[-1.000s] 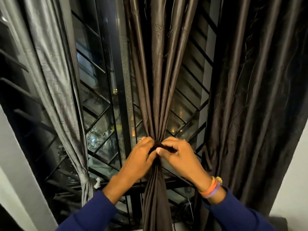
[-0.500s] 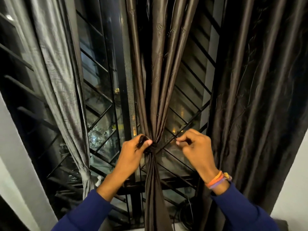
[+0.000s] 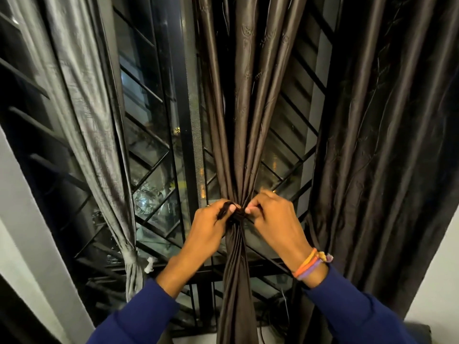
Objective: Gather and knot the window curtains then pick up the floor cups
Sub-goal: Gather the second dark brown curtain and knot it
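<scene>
Right now, centre: the brown middle curtain (image 3: 246,115) is gathered into a tight bunch in front of the window grille (image 3: 154,155), cinched by a dark tie (image 3: 227,211).
Left hand (image 3: 211,229): thumb and fingers pinch one end of the tie, just left of the bunch.
Right hand (image 3: 275,219): fingertips pinch the other end, tight against the bunch; coloured wristbands (image 3: 311,264) sit at the wrist.
Far left: a grey curtain (image 3: 87,108) hangs already tied low down.
Right: a dark curtain (image 3: 387,145) hangs loose.
Cups: none in view.
</scene>
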